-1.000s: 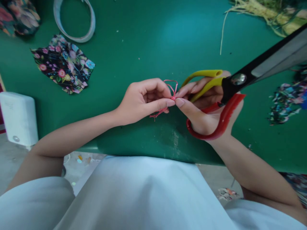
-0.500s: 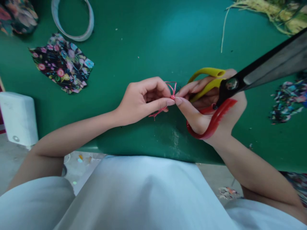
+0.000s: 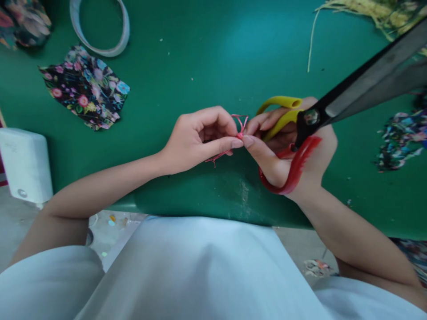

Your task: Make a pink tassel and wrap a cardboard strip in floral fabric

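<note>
Broadly, a green tabletop (image 3: 187,195) spans the view; large scissors (image 3: 328,109) hang by red and yellow handles around the right hand (image 3: 313,159), blades toward two o'clock, and floral cloth (image 3: 88,91) lies near ten. Just off centre toward one o'clock, the left hand (image 3: 195,141) and right thumb-and-finger grip both pinch a pink cord (image 3: 240,135), apparently at a knot.

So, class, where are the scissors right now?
In the head view, the scissors are right of centre, looped on the right hand, to the right of the red string.
</note>
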{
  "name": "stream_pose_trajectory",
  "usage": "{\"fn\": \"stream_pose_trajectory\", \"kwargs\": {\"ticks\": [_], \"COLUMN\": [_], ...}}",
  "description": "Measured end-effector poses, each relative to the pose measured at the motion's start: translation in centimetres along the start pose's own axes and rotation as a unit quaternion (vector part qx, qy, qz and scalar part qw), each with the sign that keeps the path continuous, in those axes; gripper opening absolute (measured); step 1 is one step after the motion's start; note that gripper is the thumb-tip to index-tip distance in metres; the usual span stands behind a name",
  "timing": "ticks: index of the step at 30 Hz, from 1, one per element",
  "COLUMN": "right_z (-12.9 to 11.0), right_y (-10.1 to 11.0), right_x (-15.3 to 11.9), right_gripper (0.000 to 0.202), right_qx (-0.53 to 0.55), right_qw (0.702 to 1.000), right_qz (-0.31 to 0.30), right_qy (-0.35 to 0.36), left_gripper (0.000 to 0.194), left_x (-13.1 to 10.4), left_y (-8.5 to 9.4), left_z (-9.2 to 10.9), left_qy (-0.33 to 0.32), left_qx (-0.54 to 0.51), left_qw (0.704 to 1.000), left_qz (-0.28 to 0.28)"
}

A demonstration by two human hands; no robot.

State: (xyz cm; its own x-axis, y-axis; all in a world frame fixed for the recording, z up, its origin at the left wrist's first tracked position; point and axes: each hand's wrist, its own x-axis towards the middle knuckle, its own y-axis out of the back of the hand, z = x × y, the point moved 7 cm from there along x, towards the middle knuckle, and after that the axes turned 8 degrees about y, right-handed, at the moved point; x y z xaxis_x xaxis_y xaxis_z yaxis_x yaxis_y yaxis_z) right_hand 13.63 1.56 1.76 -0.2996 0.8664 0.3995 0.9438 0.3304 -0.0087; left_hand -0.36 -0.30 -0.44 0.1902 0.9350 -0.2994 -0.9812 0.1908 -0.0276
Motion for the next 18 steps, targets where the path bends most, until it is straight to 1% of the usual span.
{"fn": "stream_pose_trajectory", "kwargs": {"ticks": [5,8,11,14,18], "right_z": [0.40,0.36,0.37,0.06,0.35], "right_y": [0.26,0.40,0.43,0.35,0.56], "right_x": [-0.37,-0.29,-0.03,0.17,-0.03], "right_gripper": [0.031,0.037,0.041,0.042,0.042], "right_qx": [-0.020,-0.035,-0.033,-0.014,-0.039], "right_qw": [0.998,0.997,0.998,1.000,0.998], "right_qz": [0.000,0.000,-0.001,-0.006,0.009], "right_qy": [-0.055,-0.065,-0.059,-0.025,-0.038], "left_gripper": [0.030,0.030,0.029,0.029,0.029], "left_x": [0.00,-0.02,-0.08,-0.13,-0.11], "left_y": [0.06,0.02,0.07,0.13,0.12], "left_z": [-0.07,-0.13,-0.17,-0.16,-0.21], "left_qy": [0.005,-0.001,-0.005,-0.006,-0.005], "left_qx": [-0.005,0.001,0.005,0.009,0.017], "left_qw": [1.000,1.000,1.000,1.000,1.000], "left_qz": [0.006,0.003,0.008,0.014,0.013]}}
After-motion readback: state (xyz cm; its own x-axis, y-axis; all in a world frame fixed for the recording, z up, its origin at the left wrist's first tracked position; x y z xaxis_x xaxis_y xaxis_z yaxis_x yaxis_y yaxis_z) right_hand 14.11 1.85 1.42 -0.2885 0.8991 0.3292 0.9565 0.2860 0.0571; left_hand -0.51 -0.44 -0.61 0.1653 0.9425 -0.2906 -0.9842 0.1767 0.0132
